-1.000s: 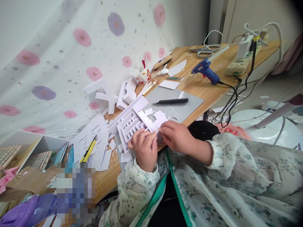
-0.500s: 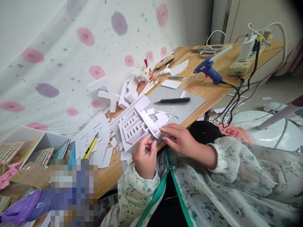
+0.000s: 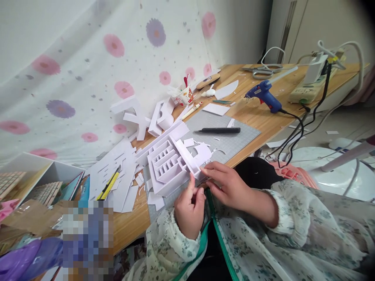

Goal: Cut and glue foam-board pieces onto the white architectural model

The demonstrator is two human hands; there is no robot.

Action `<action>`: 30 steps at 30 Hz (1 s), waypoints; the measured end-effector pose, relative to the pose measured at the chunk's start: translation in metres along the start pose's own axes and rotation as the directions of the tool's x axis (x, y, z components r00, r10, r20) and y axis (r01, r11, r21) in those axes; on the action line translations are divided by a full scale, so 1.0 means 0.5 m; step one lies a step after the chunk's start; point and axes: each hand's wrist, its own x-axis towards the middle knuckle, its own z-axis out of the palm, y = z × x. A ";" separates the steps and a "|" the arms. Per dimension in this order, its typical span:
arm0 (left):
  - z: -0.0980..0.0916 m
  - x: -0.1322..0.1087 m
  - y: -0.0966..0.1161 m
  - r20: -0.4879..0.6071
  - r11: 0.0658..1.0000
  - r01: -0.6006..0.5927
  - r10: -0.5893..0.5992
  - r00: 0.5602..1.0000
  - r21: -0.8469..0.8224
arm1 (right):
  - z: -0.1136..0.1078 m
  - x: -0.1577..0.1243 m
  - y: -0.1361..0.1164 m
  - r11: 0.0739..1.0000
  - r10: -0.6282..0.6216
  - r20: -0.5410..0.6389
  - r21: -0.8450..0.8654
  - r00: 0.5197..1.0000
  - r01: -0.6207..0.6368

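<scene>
A white foam-board model [image 3: 168, 164] with small compartments and step-like pieces lies on the grey cutting mat [image 3: 246, 134]. My right hand [image 3: 227, 185] pinches the near end of the model's long raised strip with its fingertips. My left hand [image 3: 190, 210] is beside that same end, its raised finger touching the corner. The other fingers of that hand are curled, and nothing shows in them. A curved white offcut [image 3: 202, 153] and small scraps lie beside the strip. Behind it rests a black pen-like cutter [image 3: 219, 130].
A blue glue gun [image 3: 263, 95] with a trailing black cord and scissors [image 3: 262, 72] are at the right. A yellow utility knife [image 3: 109, 185] rests on cut white sheets [image 3: 125, 195] at the left. Behind the model are a paper cup [image 3: 185, 96] and white shapes [image 3: 140, 123].
The view has shifted slightly. My left hand's finger has straightened up against the strip's near end, while my right hand stays at that corner.
</scene>
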 end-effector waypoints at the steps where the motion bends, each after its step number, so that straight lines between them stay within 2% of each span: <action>1: -0.001 0.001 0.000 -0.001 0.999 -0.019 0.019 1.000 0.027 | -0.002 0.003 0.001 1.000 -0.011 0.005 -0.018 1.000 0.011; 5: -0.002 0.009 -0.003 -0.014 0.995 -0.081 0.082 0.997 0.054 | -0.005 0.013 0.007 0.995 -0.040 -0.021 -0.088 0.999 0.038; 8: -0.003 0.018 -0.005 -0.064 0.992 -0.115 0.118 0.991 0.041 | -0.001 0.019 0.006 0.995 -0.001 -0.053 -0.098 0.999 -0.005; 12: -0.004 0.028 -0.006 -0.104 0.984 -0.165 0.172 0.980 0.075 | 0.017 0.029 -0.005 0.983 0.181 -0.131 -0.017 0.975 -0.185; 15: -0.005 0.029 -0.006 -0.104 0.980 -0.178 0.187 0.977 0.093 | 0.036 0.041 -0.013 0.929 0.370 -0.206 0.106 0.906 -0.355; 17: -0.005 0.028 -0.006 -0.099 0.979 -0.186 0.193 0.976 0.082 | 0.046 0.049 -0.015 0.893 0.447 -0.221 0.175 0.867 -0.415; 23: 0.001 0.020 -0.015 -0.089 0.981 -0.190 0.192 0.977 0.034 | 0.063 0.055 -0.014 0.890 0.455 -0.270 0.134 0.848 -0.435; 30: 0.002 0.018 -0.016 -0.062 0.963 -0.242 0.251 0.966 0.120 | 0.077 0.055 -0.015 0.879 0.473 -0.314 0.109 0.823 -0.464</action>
